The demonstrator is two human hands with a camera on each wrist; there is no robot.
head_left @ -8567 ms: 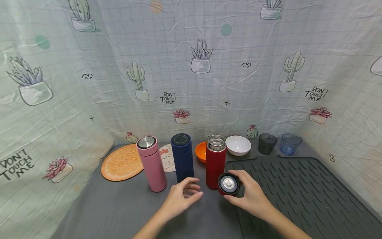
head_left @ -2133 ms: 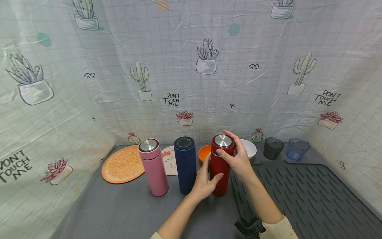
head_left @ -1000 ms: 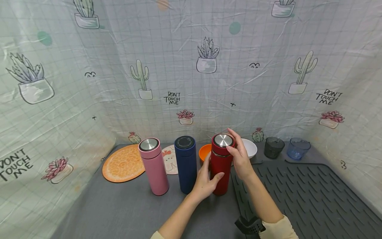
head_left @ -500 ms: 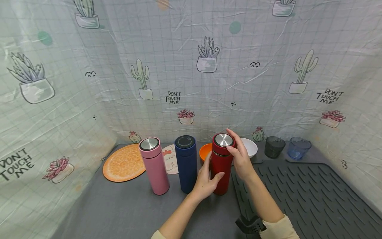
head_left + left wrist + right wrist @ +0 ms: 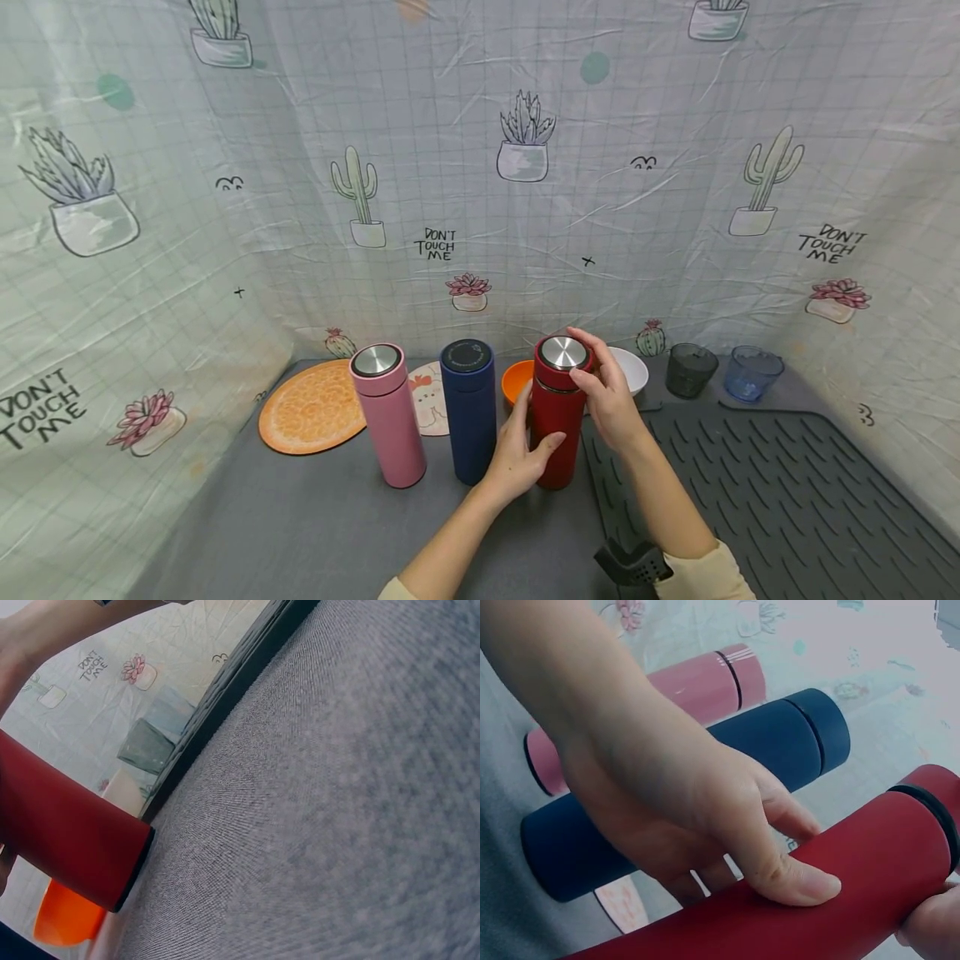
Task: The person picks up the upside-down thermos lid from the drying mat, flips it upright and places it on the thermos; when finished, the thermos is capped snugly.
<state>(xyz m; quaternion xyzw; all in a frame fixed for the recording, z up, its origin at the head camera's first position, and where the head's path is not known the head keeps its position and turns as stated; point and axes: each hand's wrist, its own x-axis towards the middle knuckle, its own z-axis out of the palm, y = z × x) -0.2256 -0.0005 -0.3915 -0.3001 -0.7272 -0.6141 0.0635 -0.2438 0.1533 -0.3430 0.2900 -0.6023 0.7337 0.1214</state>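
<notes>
A red thermos [image 5: 557, 433] stands upright on the grey surface, its red lid [image 5: 564, 353] with a brushed silver top sitting on the mouth. My left hand [image 5: 517, 458] grips the body from the left, thumb across the front, as the right wrist view also shows. With thumb and fingers, my right hand [image 5: 613, 408] holds the lid from its right side; some of those fingers are hidden behind it. In the right wrist view a dark band [image 5: 934, 814] shows between lid and body. To the left stand a blue thermos [image 5: 470, 425] and a pink thermos [image 5: 392, 429], both lidded.
Behind the thermoses are an orange bowl [image 5: 516, 382], a white bowl [image 5: 633, 372], a round orange mat [image 5: 311, 408] and a cartoon mat [image 5: 429, 404]. A dark glass [image 5: 690, 371] and a blue glass [image 5: 752, 373] stand back right, behind a ribbed black mat [image 5: 772, 483].
Earliest, my right hand held the lid beside the uncapped red thermos; now the lid sits on it. Since two seconds ago my right thumb has moved rightward around the lid. My left hand stays.
</notes>
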